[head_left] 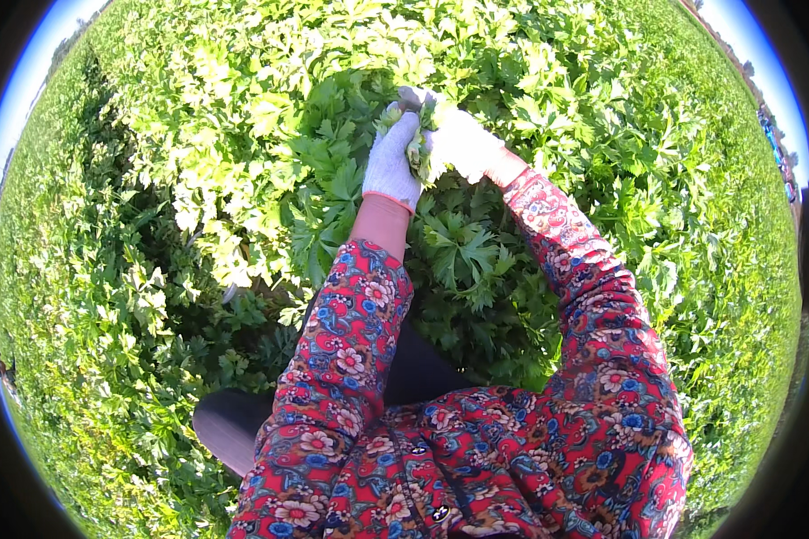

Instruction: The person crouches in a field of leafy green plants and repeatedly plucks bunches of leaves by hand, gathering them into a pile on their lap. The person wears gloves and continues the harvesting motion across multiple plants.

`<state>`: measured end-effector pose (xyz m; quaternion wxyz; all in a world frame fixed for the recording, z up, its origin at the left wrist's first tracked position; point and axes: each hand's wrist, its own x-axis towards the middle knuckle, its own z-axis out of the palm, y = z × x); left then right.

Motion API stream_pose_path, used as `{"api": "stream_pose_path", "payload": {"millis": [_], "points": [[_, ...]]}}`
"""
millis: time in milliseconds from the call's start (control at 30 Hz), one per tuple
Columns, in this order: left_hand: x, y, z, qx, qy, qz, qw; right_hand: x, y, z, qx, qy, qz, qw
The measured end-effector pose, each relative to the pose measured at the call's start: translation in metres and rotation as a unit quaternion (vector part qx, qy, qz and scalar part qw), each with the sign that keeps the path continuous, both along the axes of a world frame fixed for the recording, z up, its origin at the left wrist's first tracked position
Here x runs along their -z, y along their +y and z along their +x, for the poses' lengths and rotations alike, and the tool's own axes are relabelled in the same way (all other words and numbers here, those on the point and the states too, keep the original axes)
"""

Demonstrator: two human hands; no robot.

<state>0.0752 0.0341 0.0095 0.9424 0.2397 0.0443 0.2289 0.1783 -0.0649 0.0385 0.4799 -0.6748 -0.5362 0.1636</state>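
My left hand (392, 158), in a white knitted glove with an orange-edged cuff, is closed around a small bunch of green leaves (418, 151). Against it from the right comes my right hand (464, 145), also white-gloved and brightly sunlit, touching the same bunch. The leaves stick out between the two gloves. My fingertips are partly hidden by leaves and glare. Leafy green plants that look like celery (462, 249) stand below and around both hands, some in my shadow.
Dense leafy plants (243, 135) spread on every side. A dark gap (135, 202) runs between plants at the left. My dark-trousered knee (232, 421) is at lower left. Small distant figures or objects stand at the far right edge.
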Motion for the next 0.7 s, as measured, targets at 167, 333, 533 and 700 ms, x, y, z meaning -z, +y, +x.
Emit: {"api": "stream_pose_path", "payload": {"millis": [167, 333, 533, 700], "points": [[0.001, 0.009, 0.007, -0.021, 0.014, -0.081, 0.996, -0.045, 0.003, -0.015, 0.049, 0.061, -0.155, 0.985], [0.014, 0.011, 0.025, -0.056, 0.029, -0.102, 0.993, -0.012, -0.018, 0.036, 0.044, -0.072, -0.100, 0.991], [-0.007, -0.011, 0.018, -0.003, 0.079, -0.083, 0.993, 0.043, -0.078, 0.139, 0.343, 0.253, -0.014, 0.905], [0.010, -0.010, 0.027, 0.033, 0.113, -0.030, 0.993, 0.034, -0.142, 0.156, 0.550, 0.367, 0.088, 0.745]]}}
